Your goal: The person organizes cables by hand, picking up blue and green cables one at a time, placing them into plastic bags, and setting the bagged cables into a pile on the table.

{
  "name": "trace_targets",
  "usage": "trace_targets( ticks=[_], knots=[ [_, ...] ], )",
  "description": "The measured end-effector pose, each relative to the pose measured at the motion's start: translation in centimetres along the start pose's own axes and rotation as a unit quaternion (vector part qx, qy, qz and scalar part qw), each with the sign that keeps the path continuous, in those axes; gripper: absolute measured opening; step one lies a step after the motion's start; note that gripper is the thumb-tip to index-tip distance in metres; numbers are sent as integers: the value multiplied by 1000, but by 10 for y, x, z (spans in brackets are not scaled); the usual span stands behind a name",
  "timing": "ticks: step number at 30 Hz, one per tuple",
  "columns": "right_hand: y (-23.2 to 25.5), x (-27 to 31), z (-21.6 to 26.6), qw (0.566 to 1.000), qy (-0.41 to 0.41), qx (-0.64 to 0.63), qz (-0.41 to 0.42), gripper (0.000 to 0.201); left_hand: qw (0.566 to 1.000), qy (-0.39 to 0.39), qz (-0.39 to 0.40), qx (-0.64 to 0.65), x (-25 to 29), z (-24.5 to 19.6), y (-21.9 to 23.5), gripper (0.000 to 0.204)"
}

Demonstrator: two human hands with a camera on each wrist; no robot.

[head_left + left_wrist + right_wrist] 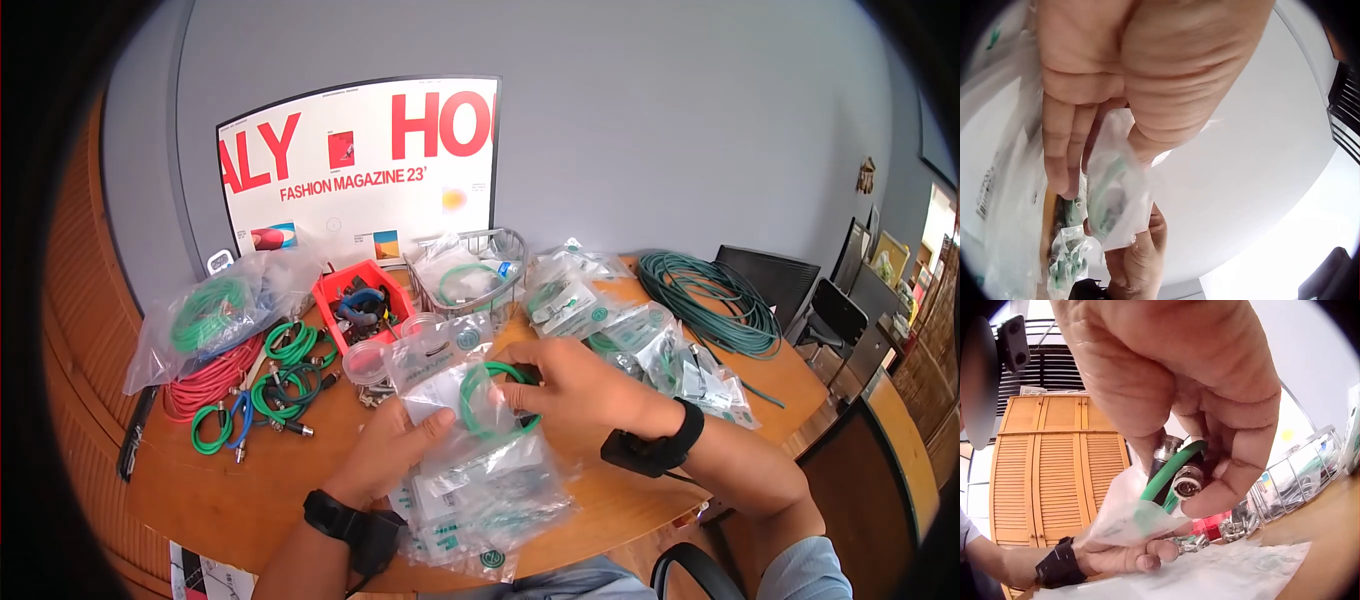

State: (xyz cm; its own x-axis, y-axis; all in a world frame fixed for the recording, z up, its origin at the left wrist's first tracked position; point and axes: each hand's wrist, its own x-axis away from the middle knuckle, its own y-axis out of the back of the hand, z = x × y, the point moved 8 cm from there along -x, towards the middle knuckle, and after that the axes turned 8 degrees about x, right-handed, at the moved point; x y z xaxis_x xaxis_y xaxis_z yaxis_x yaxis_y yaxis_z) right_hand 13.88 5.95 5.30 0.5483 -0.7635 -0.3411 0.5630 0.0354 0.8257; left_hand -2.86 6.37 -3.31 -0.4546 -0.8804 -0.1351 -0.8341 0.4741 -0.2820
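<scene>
Hands hold bag, green cable

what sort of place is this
Most likely a small workroom or office: a thick coil of dark green cable and a heap of clear bags lie on a wooden table, and a cupboard with slatted wooden doors shows in the right wrist view.

The left forearm slants upward and inward from below, and the left grip pinches with its thumb in front and its fingers fairly straight behind. The right forearm reaches in from the other side, its elbow bent. Near the left one, the right grip pinches between its thumb and curled fingers.
</scene>
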Motion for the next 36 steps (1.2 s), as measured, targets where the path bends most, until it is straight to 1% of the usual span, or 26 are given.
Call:
trace_targets(
  ticks=[2, 3, 4, 5, 7, 9, 11, 13, 14, 16, 17, 19, 20, 22, 23, 25, 26, 28, 29, 30, 31, 32, 33, 34, 35, 36],
  knots=[
    [-1, -2, -6, 999, -22, -33, 16, 38, 999, 31, 21, 31, 1, 5, -1, 56],
    [0, -3, -9, 997, -37, -67, -4, 39, 999, 33, 23, 31, 1, 2, -4, 56],
    [1, -5, -12, 993, -52, -102, -24, 40, 995, 22, 44, 86, 3, -4, -12, 56],
    [0, -7, -12, 993, -54, -103, -25, 40, 988, 12, 64, 139, 3, -8, -17, 56],
    [3, -12, 3, 994, 24, 77, -73, 39, 989, 9, 49, 142, 2, -7, -15, 57],
    [-2, -16, 10, 993, 42, 89, -70, 35, 989, 5, 32, 145, 2, -6, -10, 59],
    [-2, -16, 17, 991, 61, 101, -67, 32, 994, -13, 29, 102, 3, -6, -5, 60],
    [-6, -16, 4, 997, -43, -57, -33, 23, 992, -5, 20, 122, 3, -8, -5, 59],
    [-6, -16, 4, 997, -42, -58, -32, 23, 990, 1, 13, 143, 3, -8, -5, 59],
    [-14, -11, -11, 973, -128, -190, 5, 16, 989, 8, 19, 148, 2, -5, -5, 61],
    [-14, -11, -13, 973, -129, -190, 5, 16, 988, 14, 26, 154, 1, -3, -6, 62],
    [-14, -12, -9, 963, -84, -257, 9, 14, 989, 10, 23, 147, 1, -5, -5, 63],
    [-12, -11, -8, 963, -84, -257, 9, 14, 990, 4, 21, 140, 1, -7, -5, 65],
    [-5, -12, 10, 989, 3, -149, 11, 15, 989, 2, 34, 142, 4, -9, -10, 62],
    [0, -13, 16, 989, 3, -149, 11, 15, 988, 3, 47, 145, 5, -10, -14, 60],
    [8, -15, 28, 999, 11, -10, 30, 14, 985, 21, 55, 161, 7, -8, -14, 60],
    [6, -16, 28, 999, 10, -10, 30, 14, 981, 39, 64, 178, 7, -5, -15, 61],
    [3, -20, 16, 992, -53, -112, -6, 13, 983, 43, 75, 164, 7, -5, -17, 62],
    [-1, -22, 16, 992, -52, -112, -6, 13, 984, 46, 85, 150, 8, -5, -18, 65],
    [-3, -23, 15, 988, -57, -141, -28, 12, 984, 46, 83, 150, 7, -4, -15, 65],
    [-4, -24, 14, 982, -61, -170, -51, 12, 976, 47, 97, 189, 5, -3, -12, 68],
    [-5, -23, 15, 982, -61, -171, -50, 12, 966, 48, 112, 227, 4, -4, -12, 72],
    [0, -22, 18, 981, -48, -168, -80, 13, 966, 49, 111, 227, 3, -5, -12, 72],
    [5, -20, 20, 980, -35, -164, -110, 15, 957, 39, 116, 263, 2, -9, -14, 74],
    [5, -19, 17, 980, -36, -164, -109, 15, 946, 29, 121, 298, 3, -13, -15, 77],
    [5, -18, 14, 983, -32, -154, -95, 16, 946, 28, 121, 299, 4, -13, -17, 77]
  ],
)
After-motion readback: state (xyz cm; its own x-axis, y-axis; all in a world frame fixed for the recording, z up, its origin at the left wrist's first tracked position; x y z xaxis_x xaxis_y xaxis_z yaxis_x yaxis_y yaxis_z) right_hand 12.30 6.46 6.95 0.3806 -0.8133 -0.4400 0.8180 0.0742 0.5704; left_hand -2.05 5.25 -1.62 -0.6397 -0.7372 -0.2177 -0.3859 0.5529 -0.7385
